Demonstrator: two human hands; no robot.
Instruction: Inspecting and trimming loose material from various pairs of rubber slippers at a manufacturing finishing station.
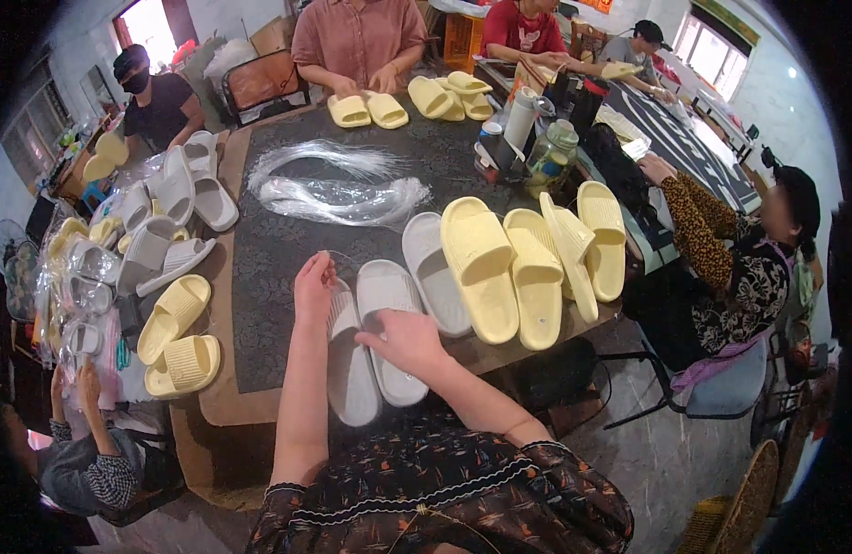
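A pair of grey slide slippers lies at the table's near edge: the left slipper and the right slipper. My left hand, raised over the left slipper's strap, is pinched shut on a thin clear strand that arcs toward the slippers. My right hand is at the right slipper's opening, with its fingers partly hidden under the strap and its thumb pointing left. Farther back lies a looped bundle of clear strands. Just right of the pair rests another grey slipper, partly covered by a yellow slipper.
More yellow slippers stand at the right edge. Bottles and a glass jar stand behind them. On the left are grey slippers, yellow slippers and clear bags. Several people work around the table.
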